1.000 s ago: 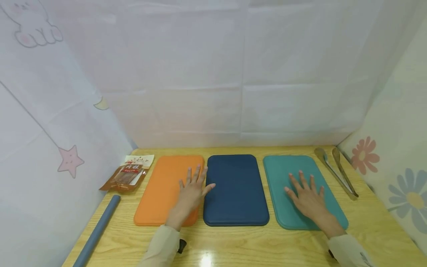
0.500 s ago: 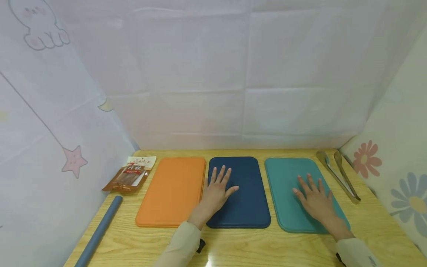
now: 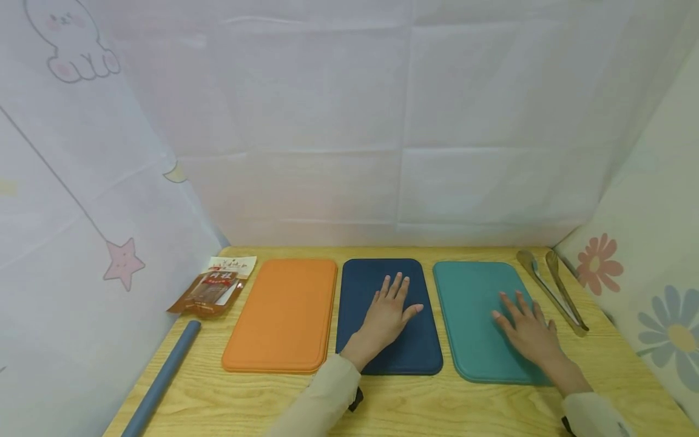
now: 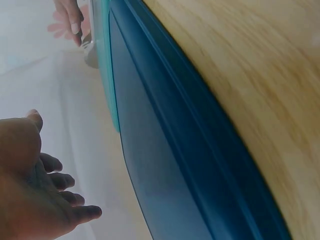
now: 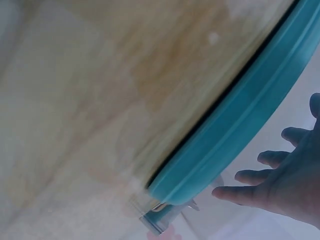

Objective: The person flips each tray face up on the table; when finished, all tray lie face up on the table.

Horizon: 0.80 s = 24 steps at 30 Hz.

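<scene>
Three padded rectangular mats lie in a row on the table: an orange mat (image 3: pixel 281 315), a dark blue mat (image 3: pixel 360 291) and a teal mat (image 3: pixel 472 315). My left hand (image 3: pixel 382 317) is above the blue mat, palm down with fingers spread. In the left wrist view a gap shows between that hand (image 4: pixel 30 185) and the blue mat (image 4: pixel 155 165). Over the right part of the teal mat is my right hand (image 3: pixel 530 334), fingers spread. In the right wrist view this hand (image 5: pixel 280 185) stands apart from the teal mat (image 5: pixel 235 125). Neither hand holds anything.
Metal tongs (image 3: pixel 557 294) lie right of the teal mat. At the left are a brown food packet (image 3: pixel 213 288) and a grey-blue rod (image 3: pixel 164 376) along the wooden table (image 3: pixel 240 406). Printed cloth walls (image 3: pixel 311 139) enclose the back and sides.
My left hand has moved right, from over the orange mat to over the blue mat. My right hand has shifted slightly right above the teal mat. The mats stay in place.
</scene>
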Each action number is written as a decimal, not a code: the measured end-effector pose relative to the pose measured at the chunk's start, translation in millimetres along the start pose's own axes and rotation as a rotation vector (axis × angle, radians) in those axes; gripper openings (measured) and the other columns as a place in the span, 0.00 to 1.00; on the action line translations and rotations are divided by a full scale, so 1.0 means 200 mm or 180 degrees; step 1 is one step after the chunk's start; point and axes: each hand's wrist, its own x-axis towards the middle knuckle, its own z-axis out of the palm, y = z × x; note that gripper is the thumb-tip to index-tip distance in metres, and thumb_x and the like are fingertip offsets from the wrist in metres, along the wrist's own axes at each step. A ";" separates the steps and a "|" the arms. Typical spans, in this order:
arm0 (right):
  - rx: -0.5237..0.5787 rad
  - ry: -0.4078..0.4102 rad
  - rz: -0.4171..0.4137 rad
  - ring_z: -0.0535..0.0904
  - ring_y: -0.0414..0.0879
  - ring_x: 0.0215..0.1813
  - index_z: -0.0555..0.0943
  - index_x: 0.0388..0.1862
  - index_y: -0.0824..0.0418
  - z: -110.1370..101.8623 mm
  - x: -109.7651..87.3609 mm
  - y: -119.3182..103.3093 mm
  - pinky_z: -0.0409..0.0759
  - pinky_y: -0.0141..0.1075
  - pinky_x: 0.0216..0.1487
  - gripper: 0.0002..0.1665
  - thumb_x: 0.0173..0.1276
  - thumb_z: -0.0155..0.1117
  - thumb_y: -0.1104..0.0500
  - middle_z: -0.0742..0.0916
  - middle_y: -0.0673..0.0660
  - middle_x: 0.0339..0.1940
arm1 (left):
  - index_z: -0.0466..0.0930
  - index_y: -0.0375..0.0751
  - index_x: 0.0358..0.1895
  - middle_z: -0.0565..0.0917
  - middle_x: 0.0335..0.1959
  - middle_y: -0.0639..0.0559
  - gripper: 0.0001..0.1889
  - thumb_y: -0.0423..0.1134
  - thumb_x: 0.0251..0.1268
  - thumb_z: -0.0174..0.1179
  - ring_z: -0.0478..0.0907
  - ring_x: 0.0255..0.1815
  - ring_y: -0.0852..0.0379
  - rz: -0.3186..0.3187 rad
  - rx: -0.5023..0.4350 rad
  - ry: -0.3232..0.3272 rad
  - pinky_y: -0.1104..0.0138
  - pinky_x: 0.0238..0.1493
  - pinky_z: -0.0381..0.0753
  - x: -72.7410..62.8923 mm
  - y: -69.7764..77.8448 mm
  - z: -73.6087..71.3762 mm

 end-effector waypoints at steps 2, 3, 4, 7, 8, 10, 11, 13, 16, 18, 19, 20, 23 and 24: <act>0.0064 -0.0025 0.0006 0.44 0.82 0.69 0.50 0.79 0.57 -0.01 0.00 0.02 0.44 0.81 0.52 0.41 0.77 0.39 0.36 0.51 0.73 0.76 | 0.49 0.41 0.77 0.50 0.77 0.44 0.39 0.61 0.73 0.40 0.43 0.77 0.43 0.0024 -0.0076 -0.0037 0.48 0.70 0.59 0.02 0.04 0.02; 0.0082 -0.0038 0.0014 0.44 0.82 0.69 0.50 0.79 0.58 -0.02 0.00 0.02 0.44 0.81 0.52 0.41 0.77 0.39 0.36 0.51 0.73 0.76 | 0.49 0.40 0.77 0.49 0.77 0.44 0.39 0.61 0.73 0.40 0.43 0.77 0.44 0.0025 -0.0100 -0.0066 0.49 0.70 0.59 0.03 0.05 0.02; 0.0090 -0.0051 0.0022 0.44 0.82 0.69 0.50 0.79 0.58 -0.02 0.00 0.03 0.44 0.81 0.52 0.41 0.76 0.39 0.36 0.50 0.73 0.76 | 0.49 0.40 0.77 0.49 0.78 0.44 0.39 0.61 0.73 0.40 0.43 0.77 0.44 0.0025 -0.0126 -0.0092 0.49 0.71 0.59 0.04 0.07 0.03; 0.0121 -0.0082 0.0047 0.43 0.82 0.68 0.50 0.79 0.58 -0.02 0.00 0.06 0.44 0.81 0.52 0.41 0.77 0.40 0.36 0.49 0.73 0.76 | 0.48 0.39 0.77 0.48 0.77 0.42 0.39 0.61 0.73 0.41 0.43 0.77 0.44 0.0054 -0.0155 -0.0143 0.52 0.71 0.58 0.06 0.12 0.06; 0.0131 -0.0093 0.0057 0.43 0.83 0.68 0.49 0.79 0.58 -0.02 0.00 0.07 0.44 0.81 0.52 0.41 0.77 0.40 0.37 0.49 0.73 0.76 | 0.48 0.39 0.77 0.48 0.77 0.41 0.39 0.61 0.73 0.41 0.43 0.77 0.44 0.0074 -0.0183 -0.0156 0.53 0.71 0.58 0.07 0.14 0.06; 0.0143 -0.0118 0.0077 0.44 0.83 0.68 0.49 0.79 0.58 -0.02 0.00 0.08 0.45 0.81 0.51 0.42 0.77 0.39 0.36 0.48 0.74 0.75 | 0.48 0.39 0.77 0.46 0.78 0.41 0.39 0.60 0.73 0.41 0.42 0.77 0.43 0.0100 -0.0262 -0.0202 0.55 0.72 0.58 0.08 0.17 0.08; 0.0157 -0.0130 0.0082 0.44 0.83 0.68 0.49 0.79 0.59 -0.02 0.00 0.09 0.46 0.81 0.51 0.42 0.77 0.39 0.37 0.48 0.74 0.75 | 0.48 0.39 0.77 0.46 0.78 0.41 0.39 0.60 0.73 0.41 0.41 0.77 0.43 0.0120 -0.0315 -0.0231 0.55 0.72 0.58 0.09 0.18 0.08; 0.0195 -0.0156 0.0099 0.44 0.83 0.67 0.48 0.79 0.59 -0.02 0.00 0.10 0.47 0.81 0.50 0.42 0.77 0.39 0.37 0.48 0.75 0.75 | 0.48 0.40 0.77 0.45 0.78 0.40 0.38 0.60 0.73 0.42 0.40 0.77 0.43 0.0147 -0.0443 -0.0297 0.55 0.72 0.57 0.10 0.22 0.09; 0.0241 -0.0188 0.0121 0.44 0.84 0.67 0.48 0.78 0.61 -0.02 0.00 0.11 0.48 0.82 0.50 0.43 0.77 0.39 0.37 0.47 0.76 0.74 | 0.50 0.40 0.77 0.46 0.78 0.42 0.37 0.57 0.73 0.44 0.43 0.77 0.44 0.0173 -0.0589 -0.0360 0.56 0.73 0.56 0.12 0.26 0.12; 0.0274 -0.0201 0.0131 0.43 0.84 0.67 0.48 0.78 0.61 -0.02 0.00 0.11 0.47 0.82 0.49 0.43 0.77 0.39 0.37 0.47 0.77 0.74 | 0.51 0.41 0.77 0.46 0.78 0.43 0.36 0.56 0.73 0.46 0.45 0.77 0.45 0.0191 -0.0649 -0.0404 0.57 0.73 0.56 0.12 0.28 0.15; 0.0283 -0.0203 0.0131 0.43 0.84 0.67 0.48 0.78 0.62 -0.02 0.01 0.12 0.47 0.82 0.49 0.43 0.77 0.39 0.37 0.48 0.78 0.74 | 0.51 0.42 0.76 0.47 0.78 0.44 0.36 0.55 0.73 0.48 0.46 0.77 0.45 0.0195 -0.0677 -0.0424 0.57 0.72 0.58 0.13 0.29 0.16; 0.0290 -0.0205 0.0136 0.43 0.84 0.67 0.48 0.78 0.62 -0.02 0.01 0.12 0.47 0.82 0.49 0.43 0.77 0.39 0.37 0.48 0.78 0.73 | 0.52 0.43 0.77 0.47 0.78 0.45 0.36 0.55 0.72 0.49 0.47 0.77 0.45 0.0179 -0.0712 -0.0450 0.58 0.72 0.59 0.13 0.30 0.18; 0.0286 -0.0215 0.0152 0.44 0.85 0.66 0.49 0.78 0.64 -0.01 0.01 0.13 0.49 0.82 0.49 0.43 0.77 0.39 0.37 0.49 0.80 0.72 | 0.52 0.45 0.77 0.46 0.78 0.46 0.37 0.54 0.70 0.53 0.48 0.77 0.47 0.0126 -0.0850 -0.0519 0.60 0.70 0.62 0.14 0.34 0.21; 0.0282 -0.0213 0.0153 0.44 0.85 0.66 0.49 0.77 0.65 -0.01 0.02 0.13 0.50 0.81 0.49 0.43 0.77 0.39 0.37 0.49 0.80 0.72 | 0.52 0.45 0.76 0.47 0.78 0.46 0.37 0.53 0.70 0.54 0.48 0.77 0.48 0.0102 -0.0899 -0.0520 0.60 0.70 0.63 0.15 0.35 0.22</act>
